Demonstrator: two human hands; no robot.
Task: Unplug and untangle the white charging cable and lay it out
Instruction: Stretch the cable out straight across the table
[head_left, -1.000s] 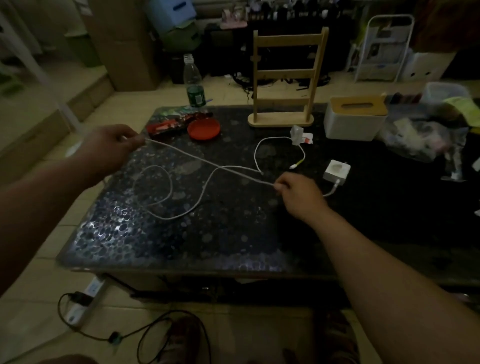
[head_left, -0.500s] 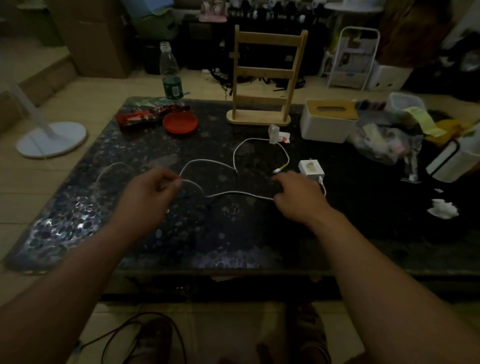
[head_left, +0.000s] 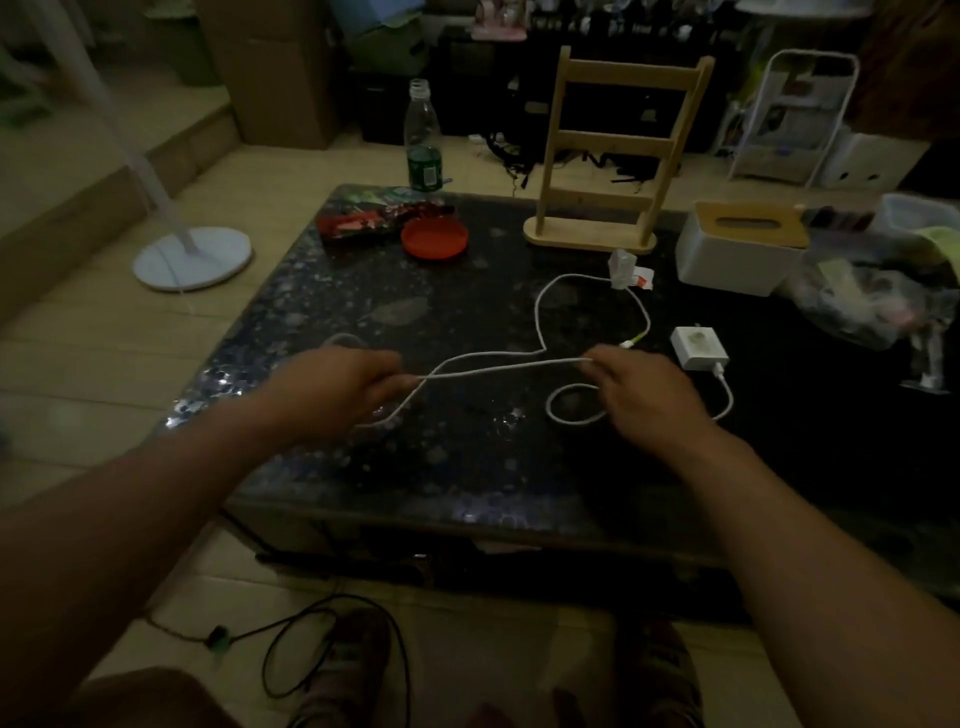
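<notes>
White charging cable (head_left: 498, 366) lies in loose curves across the middle of the table (head_left: 467, 467), with one stretch lifted taut between the two hands. The left hand (head_left: 337, 384) has its grip pinched on the cable near the table's left side. The right hand (head_left: 644, 395) pinches it too, just beside a small closed loop (head_left: 571, 408) resting on the table. One end looks plugged into the white adapter (head_left: 698, 349) on the right. The other end, with a yellowish connector (head_left: 632, 342), lies free close by at the end of a wide curve. Two strands cross right by the left hand. To my eye the job now is that crossing and the loop. It would be better to pinch lightly, let the cable slide through, and lift one strand over the other. Hauling the hands apart could tighten the loop or drag the adapter. Unplugging seems not yet done.
</notes>
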